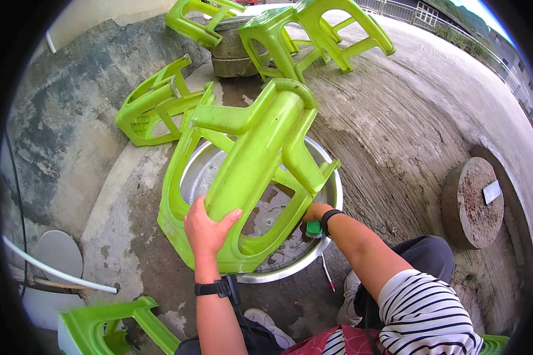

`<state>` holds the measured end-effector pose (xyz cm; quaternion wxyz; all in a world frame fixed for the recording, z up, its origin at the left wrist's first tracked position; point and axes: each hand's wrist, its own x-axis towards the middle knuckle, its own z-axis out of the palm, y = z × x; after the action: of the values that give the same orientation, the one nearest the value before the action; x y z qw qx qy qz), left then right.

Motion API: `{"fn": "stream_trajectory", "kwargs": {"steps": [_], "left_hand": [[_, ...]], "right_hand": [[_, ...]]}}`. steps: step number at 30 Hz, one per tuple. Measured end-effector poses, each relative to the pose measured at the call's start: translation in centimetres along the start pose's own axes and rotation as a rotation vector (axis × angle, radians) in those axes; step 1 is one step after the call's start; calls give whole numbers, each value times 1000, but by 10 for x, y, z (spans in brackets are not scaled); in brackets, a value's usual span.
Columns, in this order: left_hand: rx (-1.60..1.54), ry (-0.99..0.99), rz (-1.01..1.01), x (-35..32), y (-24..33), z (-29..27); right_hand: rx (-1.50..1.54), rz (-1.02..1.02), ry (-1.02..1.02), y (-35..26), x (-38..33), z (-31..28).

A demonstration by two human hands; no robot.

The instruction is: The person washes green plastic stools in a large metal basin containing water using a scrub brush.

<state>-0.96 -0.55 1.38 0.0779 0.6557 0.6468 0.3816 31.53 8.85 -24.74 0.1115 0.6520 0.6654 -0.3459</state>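
A bright green plastic stool (251,157) is tilted over a wide metal basin (336,195), with its legs pointing up and away from me. Cloudy, soapy water shows in the basin through the stool's openings. My left hand (209,231) grips the stool at the near end of its broad leg, thumb on top. At the basin's right side, my right hand (317,212) reaches down beside the stool. It is closed on a green scrubbing brush (314,228) with pale bristles. Its fingers are partly hidden behind the stool's edge.
Another green stool (154,109) lies tipped at the left, and several stools (272,35) stand around a concrete block (234,59) at the back. A green stool (115,319) sits near left. A round concrete block (474,201) lies right. A white pipe (59,266) juts in from the left.
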Motion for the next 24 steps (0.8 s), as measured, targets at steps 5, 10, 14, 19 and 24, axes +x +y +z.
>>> {"fn": "stream_trajectory", "kwargs": {"steps": [5, 10, 14, 19, 24], "left_hand": [[55, 8, 15, 3, 0, 1], [99, 6, -21, -10, -9, -5], [67, 8, -38, -15, -16, 1], [74, -6, -85, -21, -15, -13], [104, 18, -57, -19, -17, -9]], "right_hand": [[-26, 178, 164, -23, 32, 64], [-526, -362, -711, -96, -20, 69], [-36, -600, -789, -128, -89, 14], [-103, -799, 161, -156, -211, -146], [89, -715, 1100, -170, -211, -243]]}}
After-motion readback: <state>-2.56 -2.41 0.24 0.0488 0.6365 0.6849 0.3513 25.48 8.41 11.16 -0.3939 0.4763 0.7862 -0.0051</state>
